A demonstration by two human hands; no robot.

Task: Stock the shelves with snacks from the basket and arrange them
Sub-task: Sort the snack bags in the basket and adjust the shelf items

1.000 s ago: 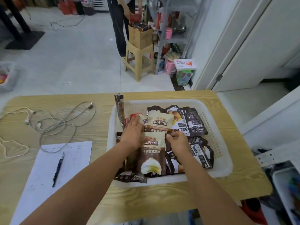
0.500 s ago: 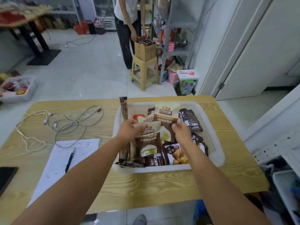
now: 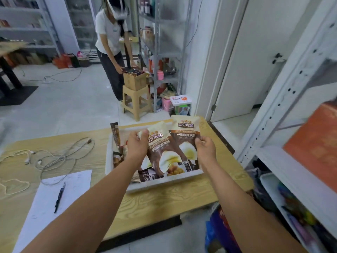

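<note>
A white plastic basket [image 3: 164, 184] sits on the wooden table [image 3: 164, 203], holding several dark snack packets. My left hand [image 3: 136, 145] grips the top left corner of a cream-and-brown snack pouch [image 3: 160, 152]. My right hand [image 3: 206, 148] grips the right edge of a second, matching snack pouch [image 3: 186, 137]. Both pouches are lifted above the basket and overlap slightly. A tall brown packet [image 3: 115, 136] stands upright at the basket's far left corner. A white metal shelf [image 3: 291, 161] stands on my right.
White cables [image 3: 54, 157] lie on the table's left part, with a sheet of paper [image 3: 45, 203] and a pen [image 3: 59, 197] nearer me. Beyond the table a person [image 3: 111, 42] bends over a cardboard box [image 3: 134, 80] on a stool [image 3: 135, 100] beside grey shelving [image 3: 164, 52].
Both hands took hold of the two cream-and-brown pouches in the basket and raised them. The view tilted up and turned toward the shelf on the right.
</note>
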